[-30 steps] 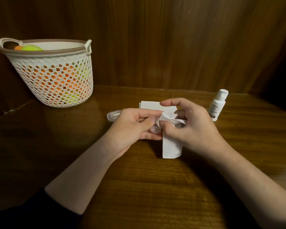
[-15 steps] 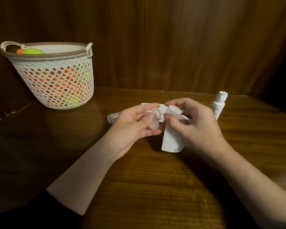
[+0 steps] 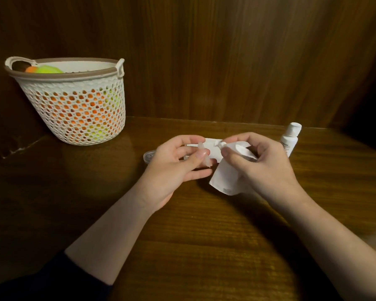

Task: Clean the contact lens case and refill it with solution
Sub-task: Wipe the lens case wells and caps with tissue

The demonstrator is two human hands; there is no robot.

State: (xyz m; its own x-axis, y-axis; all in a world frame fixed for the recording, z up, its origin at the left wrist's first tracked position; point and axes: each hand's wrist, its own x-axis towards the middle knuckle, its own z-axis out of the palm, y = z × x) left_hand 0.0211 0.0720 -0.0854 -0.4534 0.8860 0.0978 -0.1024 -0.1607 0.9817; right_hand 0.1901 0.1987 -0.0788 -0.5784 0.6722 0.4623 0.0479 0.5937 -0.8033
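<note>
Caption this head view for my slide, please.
Left hand holds the lens case; right hand wipes with tissue.

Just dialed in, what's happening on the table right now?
A person is mid-clean on a contact lens case. The left hand holds the clear case between thumb and fingers, while the right hand pinches a white tissue just beside it. The solution bottle stands capped at the right, untouched. A basket sits at the back left.

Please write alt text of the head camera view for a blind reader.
Over a wooden table, the left hand holds a clear lens case while the right hand pinches a white tissue. A white bottle stands right, a basket left.
</note>
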